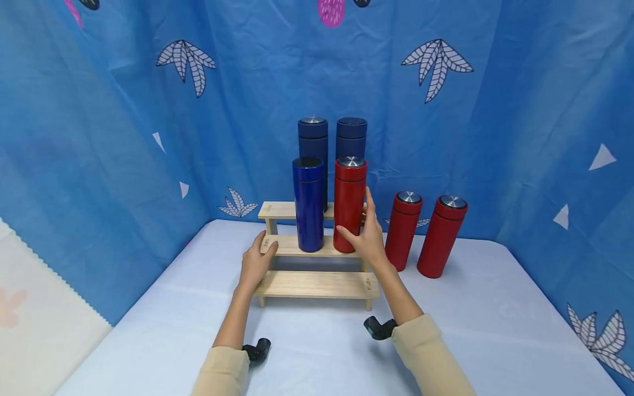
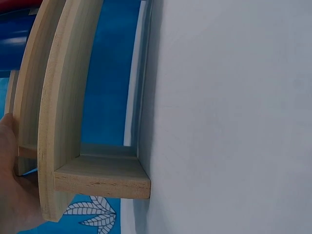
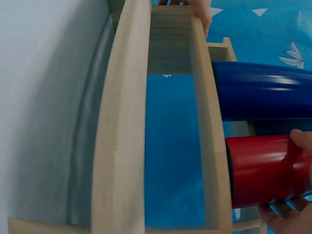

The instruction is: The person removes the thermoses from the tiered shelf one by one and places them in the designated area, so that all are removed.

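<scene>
A three-step wooden rack (image 1: 317,283) stands on the table. My left hand (image 1: 256,261) grips the left end of its middle step, thumb toward the front; the left wrist view shows only part of that hand (image 2: 17,195). On the same step, my right hand (image 1: 366,234) holds a glossy red thermos flask (image 1: 349,206), thumb in front and fingers round its right side. The flask (image 3: 263,168) stands upright with its base at the step. Just left of it is a glossy blue flask (image 1: 310,212), upright and apart from it.
Two dark blue flasks, one at left (image 1: 313,132) and one at right (image 1: 351,132), stand on the top step behind. To the right, two matte red flasks, a nearer-rack one (image 1: 403,231) and an outer one (image 1: 442,236), stand on the white tabletop (image 1: 317,352). Blue cloth (image 1: 317,71) hangs around.
</scene>
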`<state>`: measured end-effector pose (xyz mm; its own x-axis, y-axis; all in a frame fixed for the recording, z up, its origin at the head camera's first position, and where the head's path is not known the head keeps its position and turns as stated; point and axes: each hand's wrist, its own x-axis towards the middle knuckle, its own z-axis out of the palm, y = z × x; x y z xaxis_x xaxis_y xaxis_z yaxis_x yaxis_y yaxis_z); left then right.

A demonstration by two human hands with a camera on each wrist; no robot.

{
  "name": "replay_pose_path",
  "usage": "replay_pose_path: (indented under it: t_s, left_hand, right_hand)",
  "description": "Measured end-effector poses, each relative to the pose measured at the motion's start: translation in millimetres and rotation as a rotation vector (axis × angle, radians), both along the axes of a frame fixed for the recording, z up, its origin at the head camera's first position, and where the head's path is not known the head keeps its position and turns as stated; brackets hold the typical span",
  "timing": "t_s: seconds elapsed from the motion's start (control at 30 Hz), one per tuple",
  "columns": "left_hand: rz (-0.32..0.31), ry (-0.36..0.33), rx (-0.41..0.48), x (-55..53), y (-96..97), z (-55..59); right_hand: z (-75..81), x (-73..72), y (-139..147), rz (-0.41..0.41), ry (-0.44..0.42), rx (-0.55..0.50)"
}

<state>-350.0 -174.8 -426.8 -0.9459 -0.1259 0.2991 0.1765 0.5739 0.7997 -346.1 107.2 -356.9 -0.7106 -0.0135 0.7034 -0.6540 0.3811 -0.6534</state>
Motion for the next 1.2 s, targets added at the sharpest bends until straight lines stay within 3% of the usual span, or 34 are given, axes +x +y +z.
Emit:
replay_pose_path:
  t_s: [0.17, 0.43, 0.6, 0.67, 0.8, 0.97, 1.2]
  left_hand:
    - [-0.009, 0.003, 0.007, 0.0, 4.4, -0.1]
    - [-0.009, 0.012, -0.009, -0.1, 4.9, 0.9]
    - [-0.001, -0.007, -0.018, 1.5, 1.5, 0.6]
    - [0.003, -0.011, -0.016, 2.4, 0.7, 0.6]
    - [-0.002, -0.005, -0.013, 2.1, 0.5, 1.0]
    - [-0.002, 0.002, -0.006, 1.3, 0.9, 2.4]
    - [-0.005, -0.004, -0.003, 2.2, 0.7, 2.5]
  right_hand:
    - [-6.0, 4.9, 5.5, -0.042, -0.028, -0.044]
    - [-6.7, 33.9, 26.2, -0.069, 0.006, -0.122]
    - [23.4, 66.5, 34.9, -0.055, 0.025, -0.159]
    - [38.9, 80.2, 39.0, -0.084, 0.041, -0.155]
    - [57.6, 94.3, 59.4, -0.171, 0.102, -0.144]
    - [58.9, 90.6, 104.6, -0.284, 0.145, -0.129]
    - [45.4, 87.2, 160.7, -0.468, 0.052, -0.143]
